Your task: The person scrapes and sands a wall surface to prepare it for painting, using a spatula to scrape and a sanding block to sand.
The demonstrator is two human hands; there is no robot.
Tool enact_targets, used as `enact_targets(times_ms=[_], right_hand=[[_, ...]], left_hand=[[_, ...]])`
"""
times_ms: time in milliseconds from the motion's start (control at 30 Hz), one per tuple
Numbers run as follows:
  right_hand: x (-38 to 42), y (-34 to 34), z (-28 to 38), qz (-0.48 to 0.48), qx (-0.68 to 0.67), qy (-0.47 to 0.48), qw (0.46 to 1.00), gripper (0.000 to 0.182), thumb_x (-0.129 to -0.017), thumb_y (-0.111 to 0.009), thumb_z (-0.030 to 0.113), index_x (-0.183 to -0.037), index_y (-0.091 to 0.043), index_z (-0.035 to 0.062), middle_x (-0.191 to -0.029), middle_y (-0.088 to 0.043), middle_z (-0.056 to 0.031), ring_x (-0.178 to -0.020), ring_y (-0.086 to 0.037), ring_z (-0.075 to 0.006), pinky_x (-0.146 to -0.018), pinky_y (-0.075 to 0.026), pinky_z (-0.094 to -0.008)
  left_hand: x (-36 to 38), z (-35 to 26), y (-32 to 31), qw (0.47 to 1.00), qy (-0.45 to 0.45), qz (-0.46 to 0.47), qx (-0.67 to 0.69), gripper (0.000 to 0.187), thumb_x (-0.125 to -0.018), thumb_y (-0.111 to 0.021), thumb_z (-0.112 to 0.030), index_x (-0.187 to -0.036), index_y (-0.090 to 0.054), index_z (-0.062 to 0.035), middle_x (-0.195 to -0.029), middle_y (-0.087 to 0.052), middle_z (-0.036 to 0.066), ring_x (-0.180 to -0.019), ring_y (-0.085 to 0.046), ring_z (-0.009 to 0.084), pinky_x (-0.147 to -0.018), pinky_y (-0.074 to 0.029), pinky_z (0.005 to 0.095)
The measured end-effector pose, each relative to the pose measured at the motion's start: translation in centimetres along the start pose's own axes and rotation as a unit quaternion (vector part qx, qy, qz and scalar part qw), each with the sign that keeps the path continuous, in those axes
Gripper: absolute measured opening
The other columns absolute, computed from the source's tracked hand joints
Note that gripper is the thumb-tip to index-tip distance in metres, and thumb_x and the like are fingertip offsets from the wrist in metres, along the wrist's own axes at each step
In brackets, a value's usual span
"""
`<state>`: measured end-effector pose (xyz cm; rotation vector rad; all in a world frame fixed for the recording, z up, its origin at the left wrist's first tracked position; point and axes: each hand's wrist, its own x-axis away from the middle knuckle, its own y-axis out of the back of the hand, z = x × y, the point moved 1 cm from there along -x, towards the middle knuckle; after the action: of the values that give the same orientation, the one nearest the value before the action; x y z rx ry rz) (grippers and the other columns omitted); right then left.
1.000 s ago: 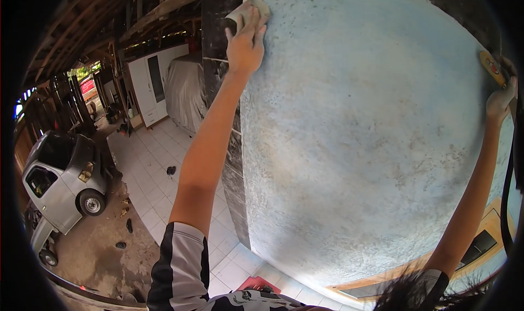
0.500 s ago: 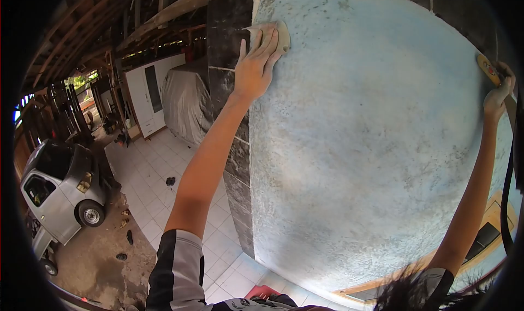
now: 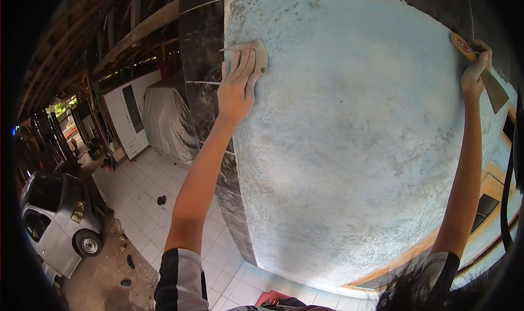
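My left hand (image 3: 236,95) presses a thin beige sheet, apparently sandpaper (image 3: 262,54), flat against the upper left of a pale blue, patchy wall (image 3: 338,147). The sheet's rounded edge shows a small hole, and its pointed corner reaches the dark tile border. At the upper right, my right hand (image 3: 476,73) grips a putty knife (image 3: 495,92) close to the wall's right edge. Its yellow handle points up and left, while the metal blade angles down and right. Whitish dust covers the fingers of both hands.
Dark tiles (image 3: 202,54) frame the wall. A wooden-framed opening (image 3: 486,212) lies at lower right. Left, beyond the white tiled floor (image 3: 164,202), are a covered object (image 3: 169,120), a white cabinet (image 3: 125,111) and a silver vehicle (image 3: 60,218). Something red (image 3: 271,298) is on the floor below.
My view has shifted, so the wall appears further left. My left hand and the sandpaper sit slightly lower on the wall. The putty knife's blade has come into clearer view.
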<state>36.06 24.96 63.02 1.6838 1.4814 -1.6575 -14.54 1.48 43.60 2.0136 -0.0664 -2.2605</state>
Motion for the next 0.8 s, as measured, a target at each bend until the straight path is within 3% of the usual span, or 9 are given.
enact_targets(times_ms=[100, 167, 300, 367, 467, 533, 700, 767, 800], right_hand=[[0.1, -0.4, -0.5, 0.019, -0.002, 0.003, 1.000, 0.057, -0.107, -0.024, 0.041, -0.111, -0.066, 0.0025, -0.103, -0.068, -0.0152, -0.098, -0.064, -0.0292, -0.090, -0.048, -0.0397], [0.3, -0.4, -0.3, 0.009, 0.012, -0.014, 1.000, 0.058, -0.106, -0.023, 0.041, -0.111, -0.066, 0.0015, -0.102, -0.068, -0.0161, -0.099, -0.064, -0.0299, -0.091, -0.048, -0.0396], [0.0, -0.2, -0.8, 0.016, 0.019, 0.011, 1.000, 0.060, -0.106, -0.023, 0.041, -0.111, -0.067, 0.0004, -0.102, -0.068, -0.0170, -0.099, -0.064, -0.0307, -0.091, -0.048, -0.0401], [0.1, -0.1, -0.9, 0.024, 0.036, 0.012, 0.999, 0.073, -0.108, -0.021, 0.055, -0.117, -0.064, -0.0030, -0.106, -0.067, -0.0164, -0.101, -0.064, -0.0294, -0.093, -0.049, -0.0398], [0.1, 0.0, -1.3, 0.031, 0.019, -0.004, 0.999, 0.074, -0.108, -0.021, 0.056, -0.116, -0.065, -0.0028, -0.107, -0.067, -0.0170, -0.103, -0.064, -0.0295, -0.094, -0.048, -0.0396], [0.4, -0.6, -2.0, 0.017, -0.007, -0.007, 1.000, 0.067, -0.108, -0.024, 0.049, -0.116, -0.065, -0.0028, -0.108, -0.067, -0.0173, -0.103, -0.065, -0.0297, -0.095, -0.048, -0.0394], [0.6, -0.8, -7.9, 0.005, -0.017, 0.024, 1.000, 0.053, -0.110, -0.032, 0.032, -0.116, -0.067, -0.0067, -0.109, -0.070, -0.0153, -0.100, -0.066, -0.0244, -0.096, -0.050, -0.0339], [1.0, -1.1, -9.8, 0.001, -0.017, 0.025, 1.000, 0.051, -0.110, -0.030, 0.033, -0.113, -0.065, -0.0050, -0.106, -0.068, -0.0145, -0.096, -0.065, -0.0240, -0.091, -0.050, -0.0341], [0.7, -1.0, -7.9, 0.001, -0.025, 0.032, 0.999, 0.051, -0.111, -0.027, 0.035, -0.110, -0.061, -0.0030, -0.103, -0.065, -0.0137, -0.092, -0.064, -0.0240, -0.086, -0.050, -0.0347]], left_hand=[[1.5, -0.4, 0.1, 0.995, 0.098, -0.015, -0.032, 0.049, -0.105, -0.050, -0.021, -0.153, -0.049, -0.0092, -0.159, -0.045, 0.009, -0.149, -0.036, 0.0399, -0.122, -0.024, 0.0583], [2.1, -2.7, -0.4, 0.999, 0.032, 0.005, 0.033, 0.047, -0.106, -0.050, -0.021, -0.151, -0.051, -0.0088, -0.160, -0.044, 0.009, -0.149, -0.034, 0.0423, -0.122, -0.022, 0.0595], [1.8, -2.3, -0.5, 0.994, 0.110, -0.022, -0.003, 0.049, -0.104, -0.051, -0.019, -0.152, -0.050, -0.0083, -0.160, -0.044, 0.010, -0.148, -0.035, 0.0431, -0.122, -0.022, 0.0608], [1.0, -3.7, -0.7, 0.997, 0.073, -0.021, -0.011, 0.050, -0.104, -0.051, -0.020, -0.153, -0.048, -0.0084, -0.160, -0.043, 0.012, -0.149, -0.033, 0.0446, -0.122, -0.021, 0.0604], [1.0, -3.8, -1.2, 0.999, 0.036, 0.019, -0.019, 0.050, -0.105, -0.051, -0.020, -0.153, -0.047, -0.0088, -0.160, -0.043, 0.014, -0.149, -0.032, 0.0462, -0.122, -0.019, 0.0620], [0.9, -2.0, -1.3, 0.980, 0.189, -0.067, -0.018, 0.050, -0.104, -0.052, -0.021, -0.153, -0.048, -0.0089, -0.160, -0.043, 0.013, -0.149, -0.033, 0.0460, -0.121, -0.018, 0.0663], [3.3, -2.0, -1.3, 0.997, 0.059, -0.005, -0.053, 0.047, -0.108, -0.047, -0.023, -0.153, -0.048, -0.0092, -0.161, -0.043, 0.010, -0.149, -0.033, 0.0445, -0.119, -0.017, 0.0694], [5.1, -0.8, -1.9, 0.958, 0.278, -0.066, -0.009, 0.047, -0.107, -0.048, -0.022, -0.152, -0.049, -0.0089, -0.160, -0.044, 0.009, -0.150, -0.034, 0.0413, -0.120, -0.017, 0.0675], [6.0, -1.5, -1.5, 0.957, 0.283, -0.063, -0.012, 0.047, -0.107, -0.048, -0.022, -0.152, -0.049, -0.0089, -0.160, -0.044, 0.009, -0.150, -0.034, 0.0413, -0.120, -0.017, 0.0675]])
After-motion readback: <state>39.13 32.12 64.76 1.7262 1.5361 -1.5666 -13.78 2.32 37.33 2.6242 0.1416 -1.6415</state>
